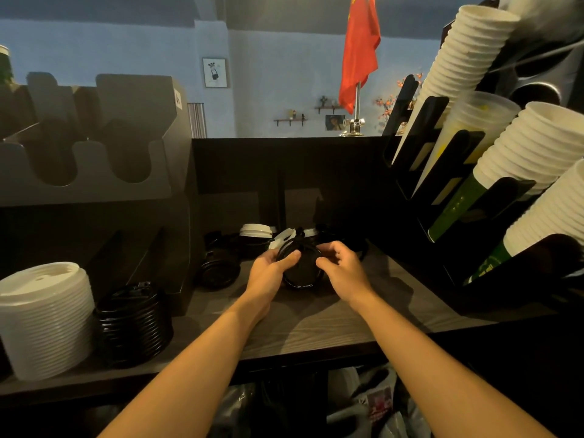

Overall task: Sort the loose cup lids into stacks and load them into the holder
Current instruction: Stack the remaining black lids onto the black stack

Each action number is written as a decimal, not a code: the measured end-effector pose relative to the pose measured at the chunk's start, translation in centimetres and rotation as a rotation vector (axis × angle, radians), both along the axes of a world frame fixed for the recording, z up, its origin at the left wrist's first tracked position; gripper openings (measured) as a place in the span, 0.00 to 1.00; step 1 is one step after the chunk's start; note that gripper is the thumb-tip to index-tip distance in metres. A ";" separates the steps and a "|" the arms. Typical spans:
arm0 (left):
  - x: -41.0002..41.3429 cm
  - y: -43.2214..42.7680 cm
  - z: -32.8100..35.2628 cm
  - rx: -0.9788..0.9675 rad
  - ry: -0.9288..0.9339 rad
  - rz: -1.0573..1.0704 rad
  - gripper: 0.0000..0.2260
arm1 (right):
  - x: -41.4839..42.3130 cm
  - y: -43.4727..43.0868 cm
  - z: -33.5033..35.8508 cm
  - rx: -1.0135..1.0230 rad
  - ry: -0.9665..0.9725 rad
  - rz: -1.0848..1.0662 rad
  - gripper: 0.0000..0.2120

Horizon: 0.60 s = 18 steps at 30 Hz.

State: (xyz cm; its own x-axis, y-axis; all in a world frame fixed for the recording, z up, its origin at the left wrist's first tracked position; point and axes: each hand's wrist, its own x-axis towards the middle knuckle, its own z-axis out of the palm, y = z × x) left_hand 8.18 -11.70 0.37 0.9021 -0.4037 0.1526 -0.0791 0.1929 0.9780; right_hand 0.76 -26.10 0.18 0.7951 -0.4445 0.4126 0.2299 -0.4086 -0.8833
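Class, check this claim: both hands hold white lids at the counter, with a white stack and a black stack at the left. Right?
No. In the head view the left hand and right hand hold black lids, not white ones. The white stack and black stack do stand at the left.

Short black lid stack (301, 270) tilted just above worktop (316, 330), gripped by left hand (268, 275) and right hand (343, 270). Loose black lids (218, 270) and white lids (256, 231) far-left of it. Holder (148, 248): tall white stack (47, 317) beside black stack (132, 324).
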 end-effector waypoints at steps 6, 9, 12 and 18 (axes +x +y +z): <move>-0.1 -0.2 0.0 0.046 -0.032 -0.047 0.09 | -0.4 0.3 0.2 0.021 -0.006 -0.018 0.11; -0.1 -0.1 0.0 0.040 -0.037 -0.048 0.10 | -0.4 0.4 0.3 0.024 -0.022 -0.012 0.14; -0.3 0.0 0.2 0.047 -0.027 -0.046 0.12 | -0.4 0.4 0.3 0.011 -0.028 -0.019 0.14; -0.4 0.5 0.7 -0.078 0.089 0.187 0.23 | 0.2 0.2 -0.2 -0.158 0.045 -0.104 0.12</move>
State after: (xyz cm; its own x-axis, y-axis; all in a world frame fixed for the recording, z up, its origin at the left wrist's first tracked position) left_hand 7.77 -11.17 1.08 0.9714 -0.2182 0.0932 -0.0347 0.2580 0.9655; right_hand 0.94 -25.85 0.02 0.7674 -0.4580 0.4486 0.1408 -0.5623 -0.8149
